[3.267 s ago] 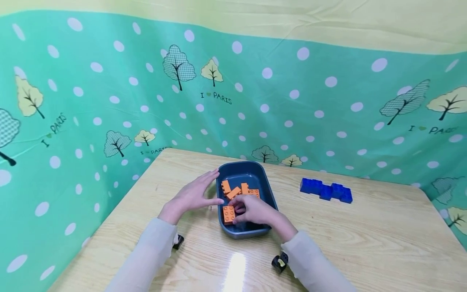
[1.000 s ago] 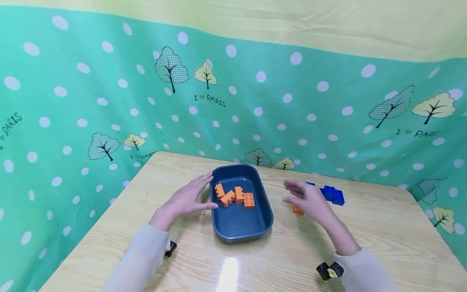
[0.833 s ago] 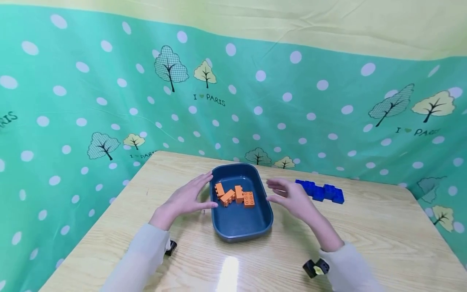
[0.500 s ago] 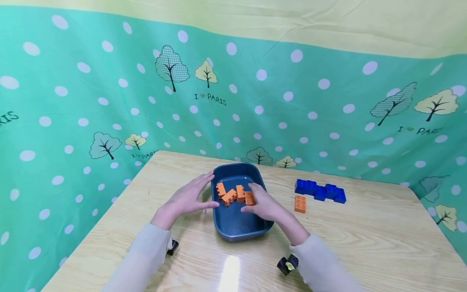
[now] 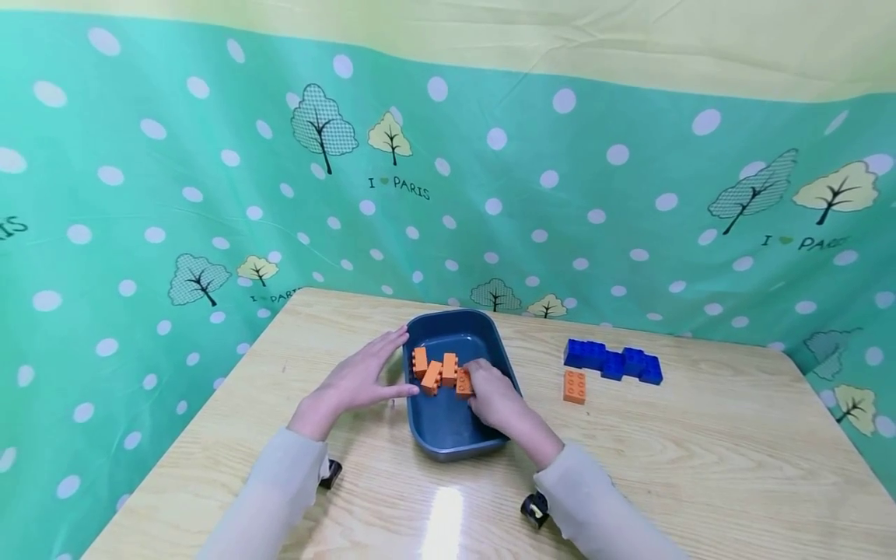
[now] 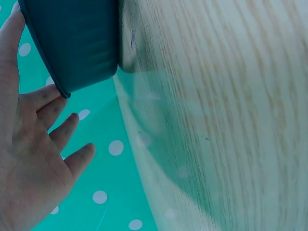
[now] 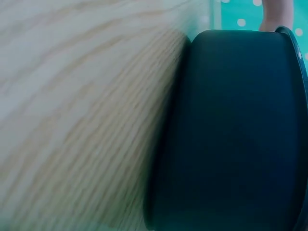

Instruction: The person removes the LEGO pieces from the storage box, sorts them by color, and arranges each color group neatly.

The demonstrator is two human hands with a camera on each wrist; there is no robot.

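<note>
A dark blue tray [image 5: 455, 432] holds several orange toy bricks [image 5: 432, 378]. My right hand [image 5: 498, 400] reaches into it, fingers and thumb pinching the rightmost orange toy brick [image 5: 463, 383], which they partly cover. At the tray's left rim rests my left hand [image 5: 355, 383], thumb and fingers spread. In the left wrist view, the fingertips of this left hand [image 6: 38, 149] touch the tray's rim [image 6: 45, 60], its outer fingers loose. The right wrist view shows mainly the tray's outer wall [image 7: 236, 130]; the right hand is hidden there.
Right of the tray, a staggered row of joined blue bricks [image 5: 612, 364] lies on the wooden table [image 5: 707, 451]. One orange brick [image 5: 575, 386] lies just in front of that row. A green, dotted curtain [image 5: 532, 202] hangs behind the table.
The right hand took an orange brick from the tray to the table by the blue row, let go, then returned to the tray and took hold of another. The left hand stays at the rim.
</note>
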